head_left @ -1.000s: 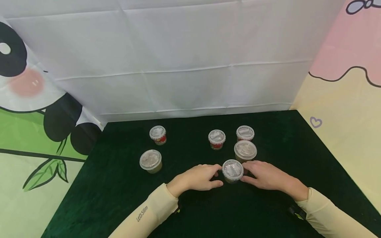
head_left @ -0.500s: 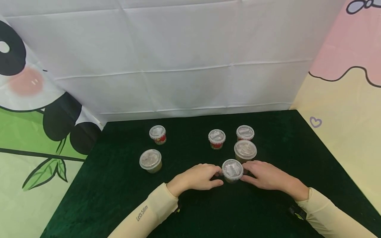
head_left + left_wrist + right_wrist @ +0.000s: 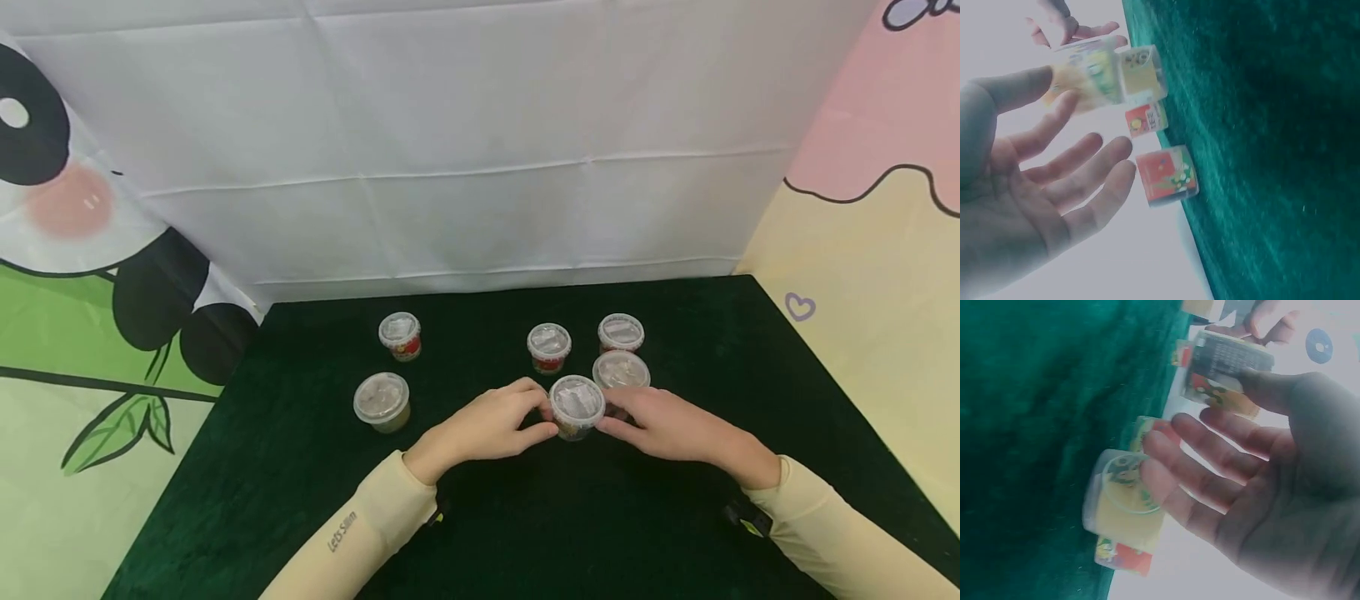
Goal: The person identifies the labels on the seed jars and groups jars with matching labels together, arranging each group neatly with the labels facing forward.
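Glare makes both wrist views pale, so from my distant place I rely mostly on the head view. The left hand (image 3: pixel 487 423) and the right hand (image 3: pixel 671 423) have one small lidded cup (image 3: pixel 577 404) between them, upright and above the dark green tabletop (image 3: pixel 540 517). On each side the grip is a pinch of thumb and index finger at the cup's wall, while the other fingers are spread loosely, as the wrist views show. I cannot tell how firmly they press. The print on this cup is blurred: I make out yellow and green on one side, and on the other a dark panel (image 3: pixel 1229 356) with fine text that I cannot read.

Just behind the held cup is a wider tub (image 3: pixel 622 369) with a translucent lid; its lower part is hidden by the right hand. Behind it, another small cup (image 3: pixel 621 331) shows mainly its lid, because the tub covers its base. A red-labelled cup (image 3: pixel 549 347) stands to the left of these two. Well apart, on the left half, I see one more cup with red label (image 3: pixel 401 336) and, nearer to me, a second wide tub (image 3: pixel 382 402). What lies under the lids is hard to distinguish. At the left edge, a printed cartoon face (image 3: pixel 67 200) is cut off, and both sleeves run out of the bottom of the view.
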`<move>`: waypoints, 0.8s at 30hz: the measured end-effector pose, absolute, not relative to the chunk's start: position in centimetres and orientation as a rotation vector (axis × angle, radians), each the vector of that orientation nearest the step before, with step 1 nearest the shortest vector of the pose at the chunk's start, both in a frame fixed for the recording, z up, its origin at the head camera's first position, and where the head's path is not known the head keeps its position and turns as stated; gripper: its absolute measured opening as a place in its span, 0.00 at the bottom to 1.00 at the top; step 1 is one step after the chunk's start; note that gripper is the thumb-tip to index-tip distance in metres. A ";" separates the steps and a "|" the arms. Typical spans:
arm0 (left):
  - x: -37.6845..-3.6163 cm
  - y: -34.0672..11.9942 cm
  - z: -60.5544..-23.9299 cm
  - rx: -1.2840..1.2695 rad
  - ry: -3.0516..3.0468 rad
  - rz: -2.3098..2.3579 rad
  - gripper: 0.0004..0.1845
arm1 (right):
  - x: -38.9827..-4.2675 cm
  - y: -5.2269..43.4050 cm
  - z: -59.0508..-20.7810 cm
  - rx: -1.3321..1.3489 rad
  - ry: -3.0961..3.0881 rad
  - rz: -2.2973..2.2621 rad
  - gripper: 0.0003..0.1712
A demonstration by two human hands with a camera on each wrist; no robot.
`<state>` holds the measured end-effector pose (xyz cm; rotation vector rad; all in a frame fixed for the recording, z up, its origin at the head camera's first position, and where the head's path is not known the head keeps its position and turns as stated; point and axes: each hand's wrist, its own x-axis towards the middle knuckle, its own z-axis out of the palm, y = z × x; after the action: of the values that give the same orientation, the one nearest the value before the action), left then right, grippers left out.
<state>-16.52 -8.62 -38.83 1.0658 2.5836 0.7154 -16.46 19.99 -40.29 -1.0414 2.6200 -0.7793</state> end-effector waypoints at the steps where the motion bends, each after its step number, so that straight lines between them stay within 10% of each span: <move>1: -16.5 -8.8 -38.6 1.067 2.613 0.739 0.10 | -16.6 19.8 -40.0 -1.051 2.634 -0.794 0.11; 24: -17.2 -11.2 -36.4 0.928 2.682 1.566 0.16 | -19.3 14.6 -36.8 -0.908 2.559 -1.407 0.21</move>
<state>-17.24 -11.17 -36.41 0.9278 2.6817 1.5661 -19.33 14.57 -36.84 -0.9082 2.5594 -1.4073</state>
